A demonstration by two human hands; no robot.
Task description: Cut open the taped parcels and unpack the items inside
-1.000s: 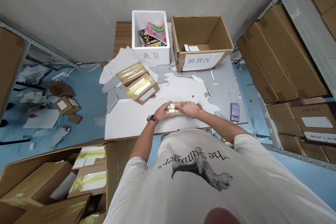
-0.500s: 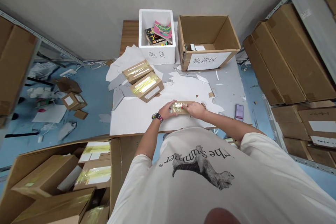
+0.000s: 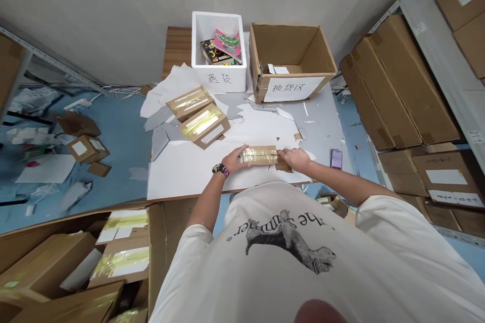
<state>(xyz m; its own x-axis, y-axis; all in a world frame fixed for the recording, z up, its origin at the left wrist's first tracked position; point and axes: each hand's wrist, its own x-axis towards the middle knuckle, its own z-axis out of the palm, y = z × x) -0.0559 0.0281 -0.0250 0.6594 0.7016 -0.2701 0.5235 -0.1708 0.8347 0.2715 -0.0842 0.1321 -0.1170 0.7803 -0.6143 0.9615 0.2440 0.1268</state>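
A small cardboard box [image 3: 260,159] with shiny clear tape along its top lies near the front edge of the white-covered table [image 3: 182,176]. My left hand [image 3: 233,160], with a dark patterned band at the wrist, grips the box's left end between thumb and fingers. At the box's right end, my right hand [image 3: 298,160] is closed around a small thing with a reddish tip, too small to make out. Below that hand a brown cardboard flap [image 3: 283,165] juts out. Two taped boxes, one farther back [image 3: 189,102] and one nearer [image 3: 206,125], lie side by side to the left.
At the back stand a white foam box [image 3: 220,78] with books inside and a large open carton [image 3: 257,86]. A phone [image 3: 336,158] lies at the table's right. Torn paper [image 3: 168,88] covers the back left. A big carton of parcels [image 3: 154,252] stands front left; shelved boxes [image 3: 401,86] flank the right.
My right hand has moved from the middle of the box's taped top to its right end, uncovering more tape. My left hand keeps its hold. The whole view has shifted slightly.
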